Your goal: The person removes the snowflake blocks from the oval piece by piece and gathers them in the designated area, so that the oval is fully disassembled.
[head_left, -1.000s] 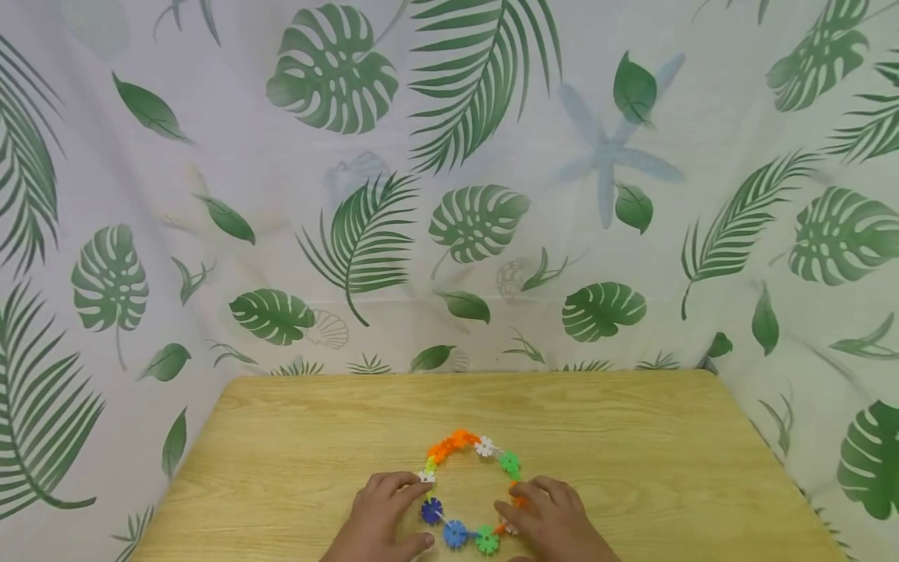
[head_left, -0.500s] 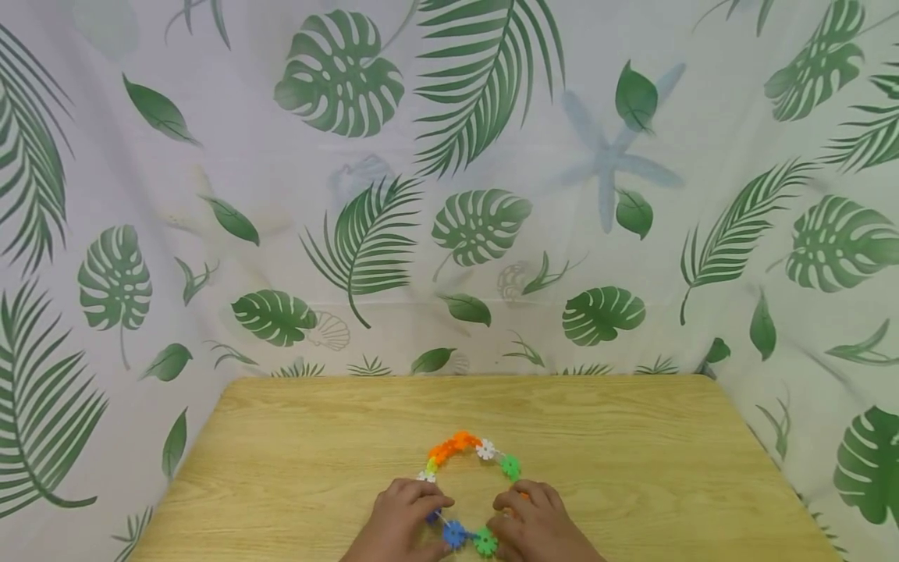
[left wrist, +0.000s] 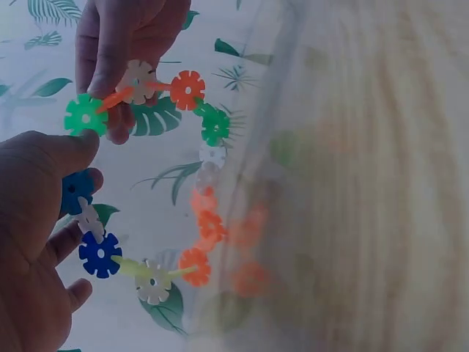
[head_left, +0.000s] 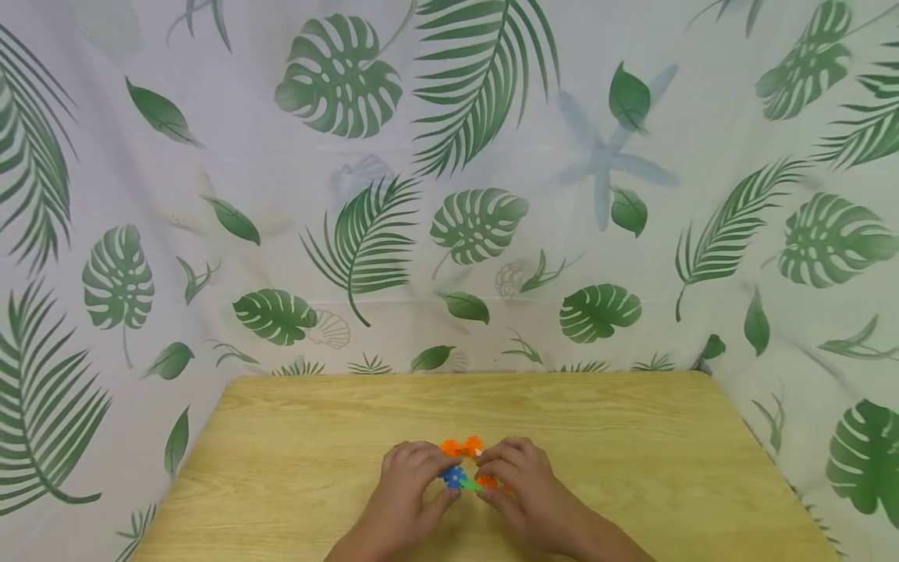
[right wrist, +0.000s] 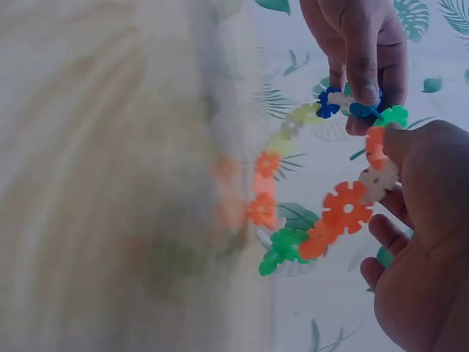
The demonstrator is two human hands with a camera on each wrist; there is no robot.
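A closed ring of flower-shaped interlocking plastic discs (left wrist: 101, 254), in orange, green, white, yellow and blue, hangs from both hands over the table. On its near side my left hand (head_left: 407, 492) pinches the ring by a light blue disc (right wrist: 364, 109), the thumb tip close to a green disc (left wrist: 86, 115). My right hand (head_left: 527, 492) pinches it beside that green disc, by an orange disc (right wrist: 376, 147) and a white disc (right wrist: 380, 180). The far side, with orange discs (head_left: 474, 445), hangs free in both wrist views. Fingers hide parts of the ring in the head view.
The ring is above a wood-grain table (head_left: 295, 421), whose surface mirrors the discs blurrily in the wrist views. Behind the table and along its sides hangs a white cloth (head_left: 393, 265) printed with green leaves.
The ring lay flat on the table with the hands beside it. Both hands then closed on its near part, moved closer together and lifted it, tipping it up.
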